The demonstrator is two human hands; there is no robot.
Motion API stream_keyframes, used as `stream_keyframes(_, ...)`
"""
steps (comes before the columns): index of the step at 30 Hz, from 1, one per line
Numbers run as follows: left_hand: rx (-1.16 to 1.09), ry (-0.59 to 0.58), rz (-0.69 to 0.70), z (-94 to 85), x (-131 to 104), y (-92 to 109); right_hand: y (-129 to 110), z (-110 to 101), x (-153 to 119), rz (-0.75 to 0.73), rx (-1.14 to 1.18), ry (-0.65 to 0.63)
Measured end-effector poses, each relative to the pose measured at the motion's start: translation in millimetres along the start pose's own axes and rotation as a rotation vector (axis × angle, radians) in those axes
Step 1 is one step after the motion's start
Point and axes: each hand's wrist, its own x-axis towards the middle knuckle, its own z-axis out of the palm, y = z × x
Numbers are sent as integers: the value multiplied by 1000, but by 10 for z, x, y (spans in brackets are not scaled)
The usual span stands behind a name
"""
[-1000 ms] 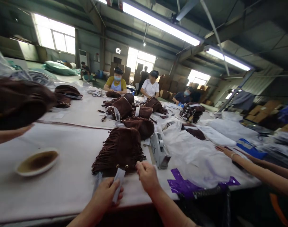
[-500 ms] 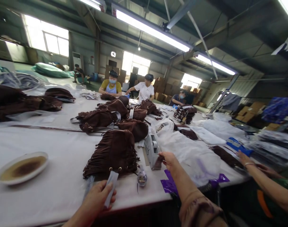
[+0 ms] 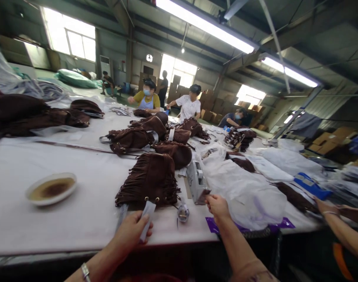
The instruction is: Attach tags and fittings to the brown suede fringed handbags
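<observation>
My left hand (image 3: pixel 133 227) is closed around a pale, flat strip (image 3: pixel 147 220) at the table's near edge, just in front of a dark brown fringed bag (image 3: pixel 152 180). My right hand (image 3: pixel 218 206) reaches to the front end of a light grey tape dispenser (image 3: pixel 197 182). Its thumb and fingers pinch the end of the tape (image 3: pixel 207 192) there. Between my two hands lies a small clear-wrapped round item (image 3: pixel 183 214), its contents hard to make out. The bag lies flat with its metal eyelets toward me.
More brown bags (image 3: pixel 138 135) are heaped behind the fringed one. A shallow dish (image 3: pixel 51 190) of brownish liquid stands at left. White plastic bags (image 3: pixel 240 192) spread at right, near a blue item (image 3: pixel 311 186). A co-worker's arm (image 3: pixel 340 227) reaches in at right; other people work across the table.
The whole view has shifted, so the table's things appear farther right. Both hands keep their places, the left on the strip and the right at the dispenser's tape end.
</observation>
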Motion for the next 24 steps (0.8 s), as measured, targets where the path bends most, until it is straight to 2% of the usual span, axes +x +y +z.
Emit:
stream_keyframes(3, 7, 18, 12, 26, -71, 34, 18, -15, -102, -5, -98, -68)
stream_keyframes(5, 20, 35, 9, 41, -112, 50, -46, 68, -296, -46, -127, -235)
stream_keyframes(7, 46, 53, 17, 52, -144, 62, -183, 250, -568, -139, -138, -515)
stream_keyframes(9, 95, 50, 36, 54, -170, 69, -360, 517, -852, -234, -170, -747)
stream_keyframes(11, 167, 33, 69, 43, -192, 72, -511, 827, -1071, -304, -204, -867)
stream_keyframes(13, 258, 23, 126, 18, -209, 76, -581, 1122, -1177, -309, -215, -903)
stream_keyframes(16, 462, 59, 318, -34, -226, 90, -524, 1432, -1152, -272, -241, -856)
stream_keyframes(19, 652, 90, 458, -75, -233, 110, -421, 1557, -1060, -289, -352, -764)
stream_keyframes(24, 830, 135, 462, -72, -205, 76, -422, 1600, -1026, -274, -594, -645)
